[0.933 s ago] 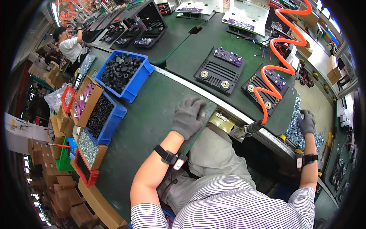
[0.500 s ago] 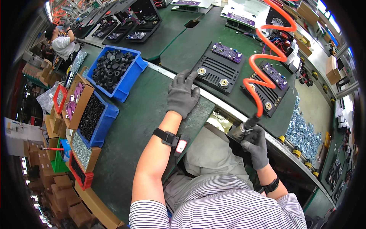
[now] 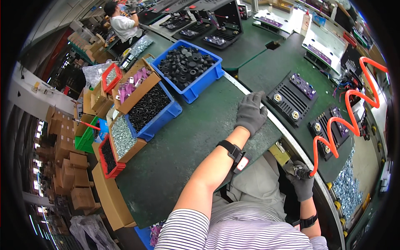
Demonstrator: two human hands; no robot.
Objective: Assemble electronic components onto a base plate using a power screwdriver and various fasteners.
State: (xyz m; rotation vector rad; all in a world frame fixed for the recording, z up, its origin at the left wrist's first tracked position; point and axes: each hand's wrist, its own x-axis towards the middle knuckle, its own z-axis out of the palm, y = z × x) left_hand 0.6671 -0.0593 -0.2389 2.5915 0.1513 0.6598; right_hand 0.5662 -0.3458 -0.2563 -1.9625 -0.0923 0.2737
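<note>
My left hand (image 3: 251, 113), in a grey glove, lies palm down on the green worktop (image 3: 196, 137). Its fingers are stretched out to the metal edge strip, beside a black slotted plate (image 3: 285, 103) that carries a purple circuit board (image 3: 303, 85) and two brass nuts. Low at the table edge, my gloved right hand (image 3: 302, 187) is closed around an air tool (image 3: 299, 171). An orange coiled hose (image 3: 332, 121) runs up from the tool, and its working end is hard to make out. A second black plate (image 3: 321, 143) sits partly behind the hose.
Blue bins of black rubber caps (image 3: 183, 66) and black screws (image 3: 149, 106) stand at left, by a carton of silver screws (image 3: 122, 135). More black housings (image 3: 225, 25) line the far bench. Metal parts (image 3: 348, 179) lie heaped at right. A co-worker (image 3: 123, 25) stands far left.
The view has swung left, so everything sits further right in the picture. My right hand has turned the air tool at the table edge. The left hand remains on the worktop by the plate.
</note>
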